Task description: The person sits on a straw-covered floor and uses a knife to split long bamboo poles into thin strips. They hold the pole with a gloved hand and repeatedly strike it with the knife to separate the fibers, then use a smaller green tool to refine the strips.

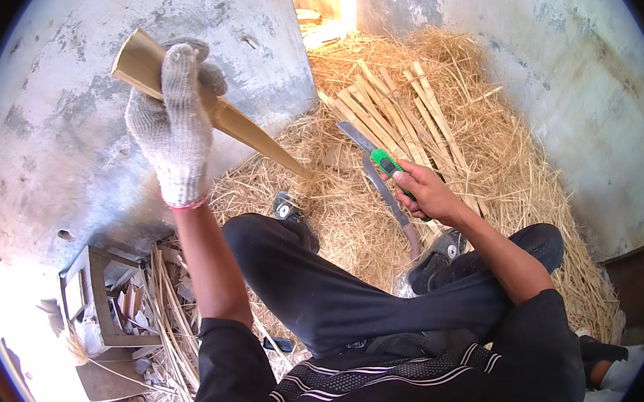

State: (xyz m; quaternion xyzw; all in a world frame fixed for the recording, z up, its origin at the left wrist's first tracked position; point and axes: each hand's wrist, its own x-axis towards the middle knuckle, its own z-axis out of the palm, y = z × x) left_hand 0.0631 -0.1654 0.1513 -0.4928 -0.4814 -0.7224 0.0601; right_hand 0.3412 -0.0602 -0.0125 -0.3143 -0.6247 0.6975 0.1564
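Observation:
My left hand (173, 117), in a pale knitted glove, is closed round a split bamboo piece (259, 137). The piece slants down to the right, its wide end up at the left and its narrow tip over the straw. In my bare right hand (423, 190) is a green utility knife (387, 163), gripped by its handle. Its long blade is out and points up to the left, apart from the bamboo. Just below the knife, a curved blade with a brownish handle (411, 238) lies on the straw.
Several split bamboo strips (393, 116) lie in a bundle on the heap of straw and shavings (519, 148). Worn grey walls (574, 77) stand left and right. A wooden frame (95, 296) with scraps is at the lower left, and a dark phone-like object (278, 344) lies beside my leg.

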